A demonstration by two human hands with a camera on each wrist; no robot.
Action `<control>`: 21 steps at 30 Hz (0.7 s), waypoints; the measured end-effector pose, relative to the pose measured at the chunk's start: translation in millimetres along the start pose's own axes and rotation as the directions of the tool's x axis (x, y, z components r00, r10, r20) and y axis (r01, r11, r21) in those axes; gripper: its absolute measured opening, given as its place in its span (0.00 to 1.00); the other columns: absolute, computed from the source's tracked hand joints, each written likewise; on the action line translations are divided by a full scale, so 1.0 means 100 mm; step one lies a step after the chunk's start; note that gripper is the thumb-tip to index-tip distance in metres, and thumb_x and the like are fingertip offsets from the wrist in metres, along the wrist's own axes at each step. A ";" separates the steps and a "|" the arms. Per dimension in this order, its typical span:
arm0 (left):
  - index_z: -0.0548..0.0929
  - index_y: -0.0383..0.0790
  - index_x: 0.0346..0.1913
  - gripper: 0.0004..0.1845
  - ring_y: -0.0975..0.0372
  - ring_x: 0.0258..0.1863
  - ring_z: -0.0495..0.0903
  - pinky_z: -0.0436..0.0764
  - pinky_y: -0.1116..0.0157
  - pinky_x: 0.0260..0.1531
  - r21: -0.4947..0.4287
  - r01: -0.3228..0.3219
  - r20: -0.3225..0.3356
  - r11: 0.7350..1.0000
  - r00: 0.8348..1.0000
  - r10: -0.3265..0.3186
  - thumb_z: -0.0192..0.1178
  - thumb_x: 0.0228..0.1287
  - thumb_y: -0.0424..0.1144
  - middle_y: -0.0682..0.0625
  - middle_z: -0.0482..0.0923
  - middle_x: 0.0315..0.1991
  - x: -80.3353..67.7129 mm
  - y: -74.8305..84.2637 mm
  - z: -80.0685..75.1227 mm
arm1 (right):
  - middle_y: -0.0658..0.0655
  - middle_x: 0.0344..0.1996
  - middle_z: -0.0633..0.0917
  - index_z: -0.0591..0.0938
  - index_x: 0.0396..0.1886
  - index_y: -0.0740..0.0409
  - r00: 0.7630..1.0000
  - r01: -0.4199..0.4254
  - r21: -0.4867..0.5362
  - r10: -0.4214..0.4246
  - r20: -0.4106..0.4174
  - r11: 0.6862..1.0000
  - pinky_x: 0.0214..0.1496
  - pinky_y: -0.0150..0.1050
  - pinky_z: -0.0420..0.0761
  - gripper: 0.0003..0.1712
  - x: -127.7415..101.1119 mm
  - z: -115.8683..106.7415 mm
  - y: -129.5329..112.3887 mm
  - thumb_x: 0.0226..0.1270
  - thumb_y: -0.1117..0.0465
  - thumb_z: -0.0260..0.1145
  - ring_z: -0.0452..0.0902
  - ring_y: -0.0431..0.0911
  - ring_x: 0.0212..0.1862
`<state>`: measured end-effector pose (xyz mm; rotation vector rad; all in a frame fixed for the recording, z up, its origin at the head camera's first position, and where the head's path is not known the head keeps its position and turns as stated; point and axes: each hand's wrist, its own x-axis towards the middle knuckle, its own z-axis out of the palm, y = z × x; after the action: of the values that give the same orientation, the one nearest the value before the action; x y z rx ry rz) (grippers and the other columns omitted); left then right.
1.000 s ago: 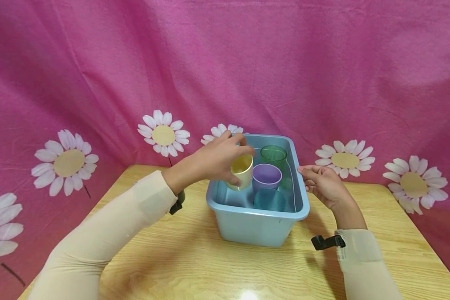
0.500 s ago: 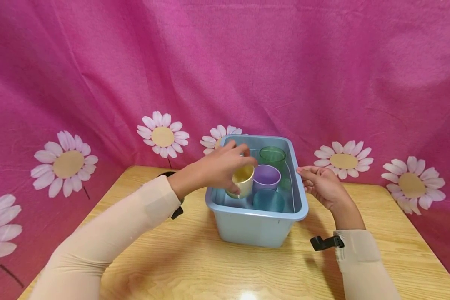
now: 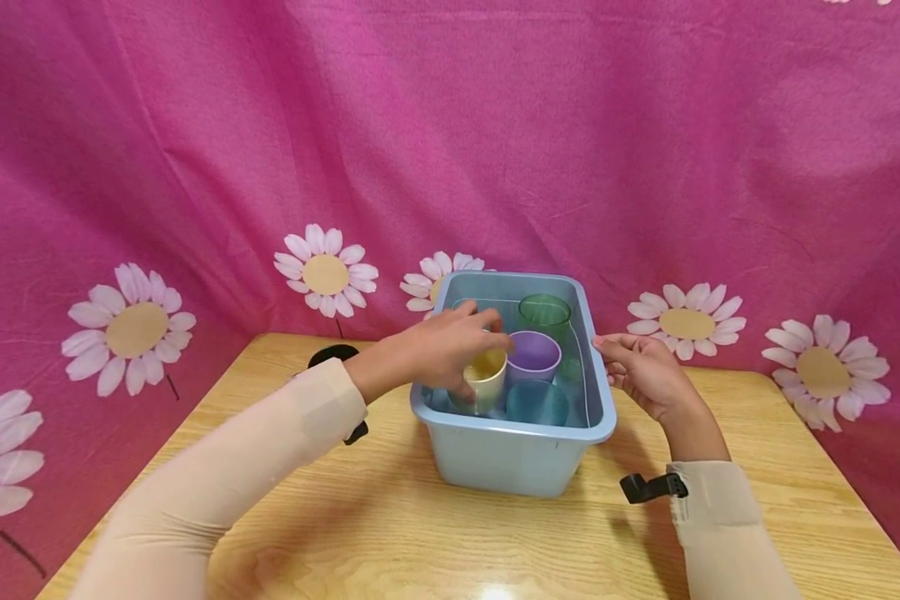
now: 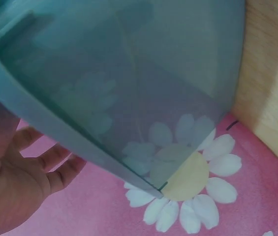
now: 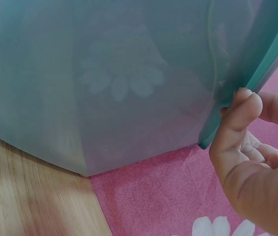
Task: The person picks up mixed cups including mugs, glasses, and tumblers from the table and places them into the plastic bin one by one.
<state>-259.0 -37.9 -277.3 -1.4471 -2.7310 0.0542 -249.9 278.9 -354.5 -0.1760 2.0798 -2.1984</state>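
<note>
My head camera looks down at the blue bin (image 3: 521, 454) at twelve o'clock; both wrist cameras press close against its walls.

Cream long sleeves (image 3: 217, 475), black wrist mounts (image 3: 648, 487)

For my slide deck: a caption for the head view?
Left hand grips a yellow cup inside a blue bin; right hand at its rim.

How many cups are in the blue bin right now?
4. The yellow cup sits front left, gripped by the left hand; purple cup in the middle, green cup at the back, teal cup in front. More may be hidden.
</note>
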 end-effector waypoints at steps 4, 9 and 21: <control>0.80 0.55 0.67 0.41 0.55 0.55 0.68 0.77 0.59 0.49 0.011 -0.035 0.023 0.999 0.999 0.034 0.82 0.46 0.51 0.48 0.73 0.61 0.02 -0.03 0.04 | 0.50 0.30 0.87 0.87 0.41 0.57 1.000 -0.002 -0.002 0.002 -0.001 1.000 0.34 0.31 0.82 0.08 0.00 0.00 0.00 0.75 0.58 0.66 0.81 0.41 0.30; 0.79 0.55 0.67 0.40 0.55 0.56 0.69 0.77 0.58 0.51 -0.002 -0.062 0.071 0.998 0.996 0.062 0.82 0.47 0.50 0.48 0.72 0.63 0.04 -0.06 0.09 | 0.51 0.30 0.88 0.87 0.42 0.57 1.000 0.002 0.000 -0.002 0.001 1.000 0.34 0.31 0.83 0.08 0.00 0.00 0.00 0.75 0.58 0.66 0.82 0.41 0.30; 0.79 0.55 0.67 0.39 0.57 0.56 0.68 0.78 0.63 0.50 -0.003 -0.108 0.146 0.994 0.983 0.107 0.82 0.49 0.49 0.49 0.72 0.62 0.11 -0.09 0.20 | 0.50 0.30 0.88 0.87 0.41 0.57 1.000 -0.004 0.005 0.004 0.002 1.000 0.33 0.31 0.82 0.08 0.01 0.00 0.00 0.75 0.58 0.65 0.81 0.41 0.30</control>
<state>-273.9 -34.6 -296.3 -1.6509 -2.7594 0.1783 -250.8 278.4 -354.2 -0.1728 2.0711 -2.2005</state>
